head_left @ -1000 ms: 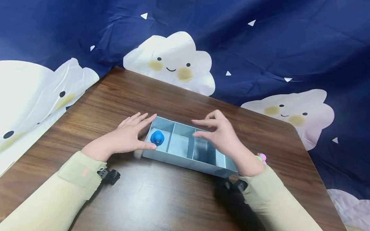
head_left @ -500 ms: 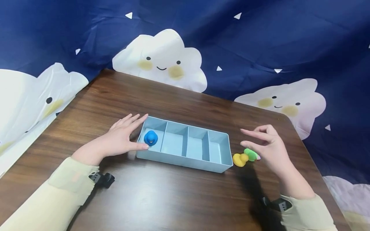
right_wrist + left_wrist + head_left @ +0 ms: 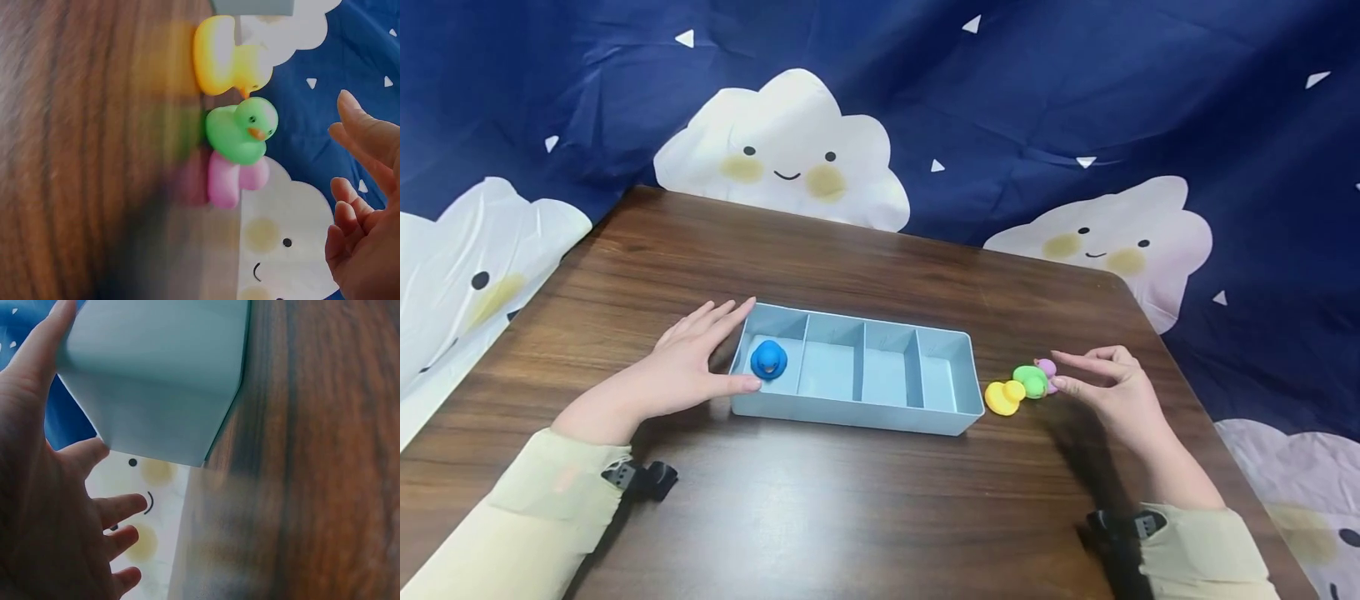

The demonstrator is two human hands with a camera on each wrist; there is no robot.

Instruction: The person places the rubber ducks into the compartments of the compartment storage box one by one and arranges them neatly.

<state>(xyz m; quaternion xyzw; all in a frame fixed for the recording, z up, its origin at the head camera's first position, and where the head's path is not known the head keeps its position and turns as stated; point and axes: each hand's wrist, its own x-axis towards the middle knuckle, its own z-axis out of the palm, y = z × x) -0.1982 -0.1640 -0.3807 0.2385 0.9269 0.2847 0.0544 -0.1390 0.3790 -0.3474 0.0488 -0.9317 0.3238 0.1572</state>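
A pale blue four-sided box [image 3: 857, 412] with dividers stands on the table, a blue toy duck [image 3: 768, 360] in its leftmost compartment. My left hand [image 3: 673, 367] rests at the box's left end, fingers spread, with thumb and index finger touching its rim; the left wrist view shows the end wall [image 3: 150, 381] close up. Right of the box, a yellow duck [image 3: 1002, 398], a green duck [image 3: 1030, 382] and a partly hidden pink duck [image 3: 225, 181] sit in a row. My right hand [image 3: 1120, 392] hovers by the pink duck, thumb and index apart, nothing between them.
The brown wooden table [image 3: 820, 517] extends around the box. Behind it hangs a dark blue cloth [image 3: 970, 83] printed with smiling white clouds. Black wrist cameras [image 3: 643, 479] are strapped at both sleeves.
My right hand has moved from above the box to the right, over to the ducks beside it. The left hand stays at the box's left end. The head view has shifted.
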